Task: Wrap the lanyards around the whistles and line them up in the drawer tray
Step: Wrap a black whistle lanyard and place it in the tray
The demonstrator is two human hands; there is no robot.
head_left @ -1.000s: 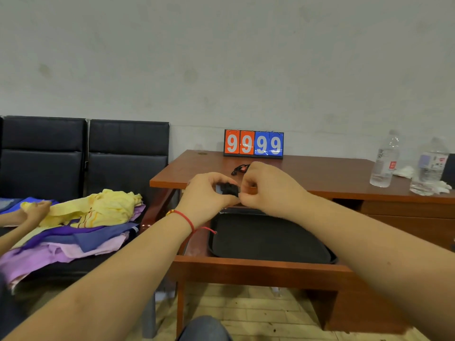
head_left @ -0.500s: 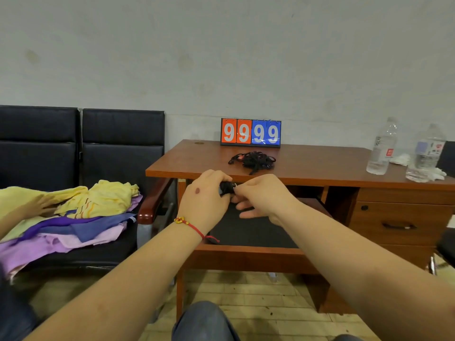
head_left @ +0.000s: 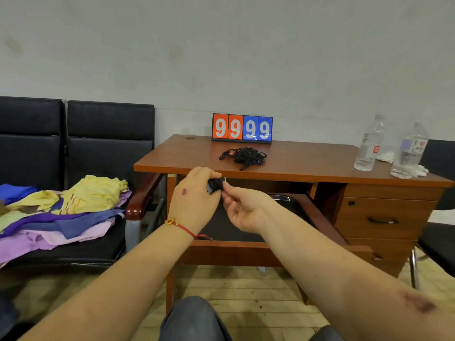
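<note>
Gripping a wrapped whistle [head_left: 213,186], left hand [head_left: 194,200] over black tray [head_left: 286,200].

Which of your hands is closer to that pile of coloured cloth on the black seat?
Left. The left hand is nearest the cloth pile; the right hand sits farther away.

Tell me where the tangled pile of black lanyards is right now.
In the head view, the pile of black lanyards lies on the wooden desk, left of centre, just in front of the 9999 scoreboard.
</note>
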